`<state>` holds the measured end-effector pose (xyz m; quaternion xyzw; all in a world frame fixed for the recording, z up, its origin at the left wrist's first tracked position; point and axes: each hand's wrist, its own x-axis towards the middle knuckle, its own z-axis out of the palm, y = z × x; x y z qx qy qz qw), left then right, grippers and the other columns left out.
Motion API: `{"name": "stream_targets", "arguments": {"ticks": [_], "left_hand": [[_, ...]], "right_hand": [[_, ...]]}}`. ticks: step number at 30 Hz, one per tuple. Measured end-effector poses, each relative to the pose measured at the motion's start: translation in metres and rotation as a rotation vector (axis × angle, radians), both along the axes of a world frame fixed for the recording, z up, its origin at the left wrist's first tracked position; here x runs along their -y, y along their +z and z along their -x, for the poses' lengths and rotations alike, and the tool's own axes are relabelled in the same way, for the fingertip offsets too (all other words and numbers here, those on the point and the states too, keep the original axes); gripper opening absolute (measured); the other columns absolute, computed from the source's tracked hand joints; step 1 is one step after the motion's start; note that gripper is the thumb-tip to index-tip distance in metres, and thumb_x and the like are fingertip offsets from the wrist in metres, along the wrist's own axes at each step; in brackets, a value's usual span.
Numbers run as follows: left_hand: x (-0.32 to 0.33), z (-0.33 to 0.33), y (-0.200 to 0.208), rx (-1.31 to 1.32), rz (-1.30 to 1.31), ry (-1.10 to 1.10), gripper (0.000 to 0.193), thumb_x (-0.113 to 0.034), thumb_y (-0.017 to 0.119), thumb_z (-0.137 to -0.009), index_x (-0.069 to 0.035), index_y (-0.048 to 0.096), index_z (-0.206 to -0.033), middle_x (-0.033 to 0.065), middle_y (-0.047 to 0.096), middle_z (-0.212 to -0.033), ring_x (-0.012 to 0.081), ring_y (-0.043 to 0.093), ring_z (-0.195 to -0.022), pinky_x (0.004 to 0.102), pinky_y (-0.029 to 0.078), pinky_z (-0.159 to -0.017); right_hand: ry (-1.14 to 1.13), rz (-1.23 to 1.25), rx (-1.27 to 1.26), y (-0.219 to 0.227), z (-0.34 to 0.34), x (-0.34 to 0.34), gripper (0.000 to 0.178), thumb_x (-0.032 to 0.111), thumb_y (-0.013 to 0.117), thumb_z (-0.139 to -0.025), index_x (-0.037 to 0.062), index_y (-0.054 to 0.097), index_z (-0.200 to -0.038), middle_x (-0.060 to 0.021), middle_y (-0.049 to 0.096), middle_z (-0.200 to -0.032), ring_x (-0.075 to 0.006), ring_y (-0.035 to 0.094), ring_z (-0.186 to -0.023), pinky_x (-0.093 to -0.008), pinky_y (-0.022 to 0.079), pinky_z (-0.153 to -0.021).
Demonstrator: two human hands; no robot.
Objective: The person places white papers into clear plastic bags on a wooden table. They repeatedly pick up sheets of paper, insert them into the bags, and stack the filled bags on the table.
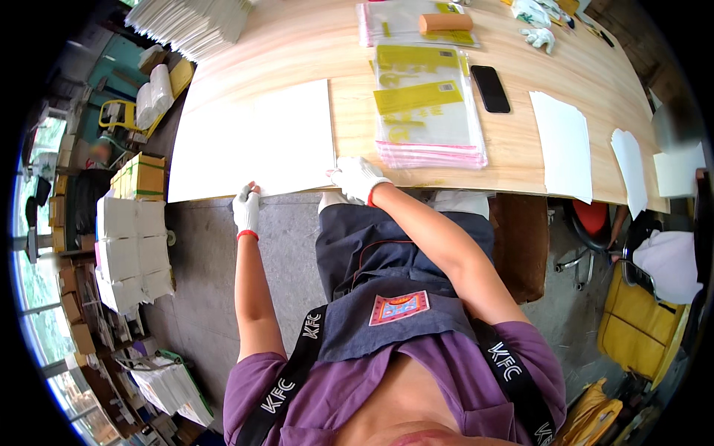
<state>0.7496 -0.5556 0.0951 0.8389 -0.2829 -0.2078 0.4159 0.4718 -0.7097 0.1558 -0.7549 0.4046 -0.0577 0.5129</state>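
A large white sheet of paper or card (260,141) lies flat on the left part of the wooden table, its near side along the table's front edge. My left hand (246,209), in a white glove with bare fingertips, is closed at that near edge. Also gloved, my right hand (358,178) pinches the sheet's near right corner, thumb and fingers together. Whether the sheet is one layer or several, I cannot tell. Just right of it rests a pile of clear plastic bags (428,134) with yellow print and pink edges.
Behind the bags are more plastic bags (379,26) with an orange-brown cylinder (445,22) on top. A black phone (490,89) and white paper stacks (563,145) lie to the right. Far left stands a tall paper stack (190,26); white bundles (134,249) stand on the floor.
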Motion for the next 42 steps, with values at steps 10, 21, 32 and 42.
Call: {"name": "stream_targets", "arguments": {"ticks": [10,21,32,42], "left_hand": [[0.019,0.068,0.032,0.876,0.062,-0.115,0.055,-0.004,0.072,-0.073,-0.005,0.052,-0.125,0.0146,0.057,-0.120,0.0301,0.052,-0.112,0.0357,0.047,-0.089],[0.119,0.298,0.041,0.867,0.187,-1.081,0.043,-0.027,0.069,-0.075,-0.013,0.058,-0.114,0.0142,0.042,-0.140,0.0404,0.034,-0.131,0.0557,0.022,-0.110],[0.198,0.298,0.047,0.923,0.170,-1.046,0.038,-0.028,0.065,-0.076,-0.014,0.058,-0.111,0.0081,0.055,-0.118,0.0293,0.051,-0.112,0.0466,0.036,-0.096],[0.184,0.294,0.048,0.934,0.114,-1.007,0.032,-0.023,0.067,-0.074,-0.011,0.060,-0.103,0.0066,0.055,-0.110,0.0304,0.055,-0.099,0.0420,0.045,-0.083]], "right_hand": [[-1.267,0.044,0.632,-0.019,0.295,0.029,0.011,0.017,0.051,-0.092,0.0070,0.055,-0.094,-0.0023,0.056,-0.066,-0.0100,0.050,-0.046,-0.0235,0.040,-0.040],[-1.534,-0.336,0.579,-0.063,0.452,0.049,0.022,0.025,0.050,-0.096,0.0065,0.060,-0.100,-0.0063,0.060,-0.074,-0.0118,0.051,-0.048,-0.0239,0.042,-0.038],[-1.613,-0.532,1.012,-0.040,0.444,0.069,0.017,0.022,0.065,-0.088,0.0064,0.061,-0.091,-0.0052,0.061,-0.070,-0.0117,0.055,-0.049,-0.0214,0.041,-0.037],[-1.153,-0.980,1.008,-0.037,0.464,0.033,0.021,0.030,0.057,-0.092,0.0095,0.060,-0.087,-0.0007,0.060,-0.065,-0.0097,0.053,-0.046,-0.0200,0.042,-0.035]]}}
